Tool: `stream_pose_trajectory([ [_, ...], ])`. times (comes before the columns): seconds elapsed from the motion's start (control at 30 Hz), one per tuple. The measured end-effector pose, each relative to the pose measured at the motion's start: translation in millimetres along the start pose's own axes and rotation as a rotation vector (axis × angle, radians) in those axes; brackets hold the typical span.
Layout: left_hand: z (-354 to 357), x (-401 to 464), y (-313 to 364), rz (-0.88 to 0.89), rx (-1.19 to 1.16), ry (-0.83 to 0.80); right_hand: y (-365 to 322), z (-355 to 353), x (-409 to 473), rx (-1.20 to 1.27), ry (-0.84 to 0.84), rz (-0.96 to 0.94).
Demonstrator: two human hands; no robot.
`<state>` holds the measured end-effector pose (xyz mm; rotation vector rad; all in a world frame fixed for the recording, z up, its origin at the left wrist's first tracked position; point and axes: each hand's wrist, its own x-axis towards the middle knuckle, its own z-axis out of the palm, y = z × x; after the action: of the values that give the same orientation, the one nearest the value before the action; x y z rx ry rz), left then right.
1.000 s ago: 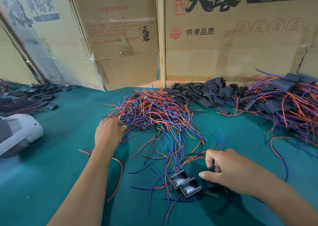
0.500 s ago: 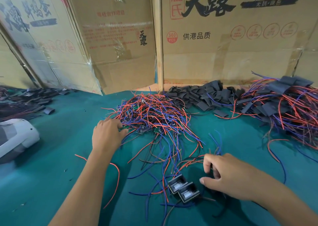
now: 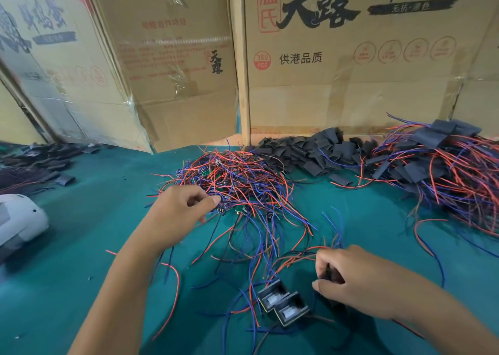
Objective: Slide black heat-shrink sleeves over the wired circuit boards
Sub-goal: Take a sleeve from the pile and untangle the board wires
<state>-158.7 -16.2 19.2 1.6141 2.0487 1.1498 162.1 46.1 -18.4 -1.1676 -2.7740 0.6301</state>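
Green table (image 3: 81, 246); left hand (image 3: 178, 208) pinches wired boards (image 3: 237, 181); right hand (image 3: 359, 281) curled.

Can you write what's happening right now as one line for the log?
left hand: picking at wired boards pile | right hand: pinching black sleeve | no board sleeved yet

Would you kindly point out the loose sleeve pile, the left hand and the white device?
sleeve pile (image 3: 310, 152), head view, middle of the heap.
left hand (image 3: 178, 211), head view, back of the hand.
white device (image 3: 21, 219), head view, its rounded shell.
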Motion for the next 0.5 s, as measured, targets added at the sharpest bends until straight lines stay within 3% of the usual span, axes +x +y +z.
stream_pose_trajectory([
  [0.13,-6,-1,5,-0.06,-0.553,0.005,2,1,1,-0.018,0.014,-0.005],
  [0.27,-14,-4,14,-0.032,-1.162,-0.224,2,0,-1,-0.03,0.035,0.014],
  [0.4,-9,-10,22,0.099,-1.371,-0.342,-1,-6,-2,-0.018,0.059,-0.002],
  [0.5,-4,-17,29,0.193,-1.577,-0.544,-4,-10,-2,0.041,0.087,0.005],
])
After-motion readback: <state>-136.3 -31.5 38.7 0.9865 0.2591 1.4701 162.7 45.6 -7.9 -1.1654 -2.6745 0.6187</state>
